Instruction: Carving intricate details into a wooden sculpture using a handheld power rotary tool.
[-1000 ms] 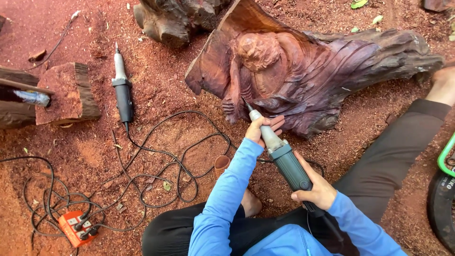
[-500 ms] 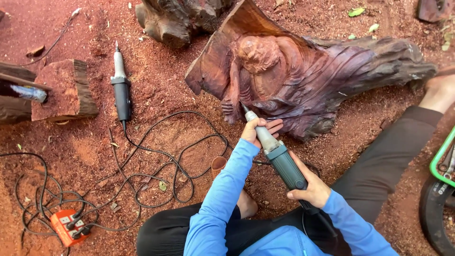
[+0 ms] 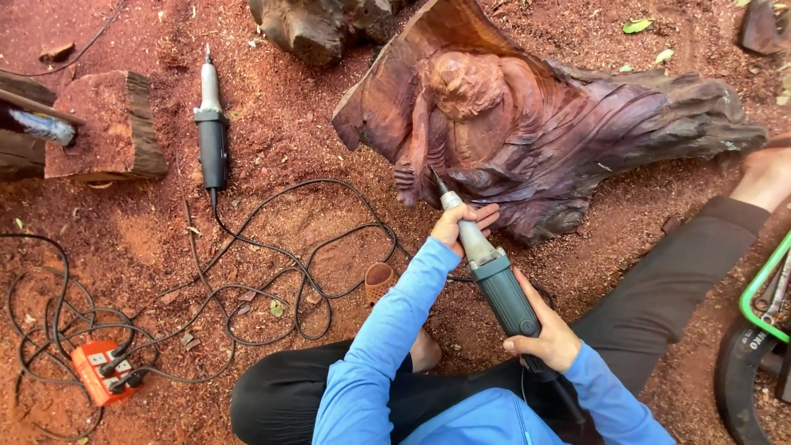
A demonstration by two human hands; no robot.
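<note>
Outdoors on red sawdust ground (image 3: 272, 132) (cables strewn), both hands (image 3: 463, 224) (image 3: 548, 338) seemingly clasping grinder (image 3: 494, 280), carving (image 3: 527, 124) beside

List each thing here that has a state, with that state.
left hand: gripping the grinder's metal neck.
right hand: gripping the grinder's body.
die grinder: held, tip against the carving.
wood carving: lying on the ground.
second grinder: lying unheld, cord attached.
orange power strip: plugs inserted.

Die grinder (image 3: 493, 276) before wood carving (image 3: 527, 124); second grinder (image 3: 211, 132) and power strip (image 3: 100, 372) left.
</note>
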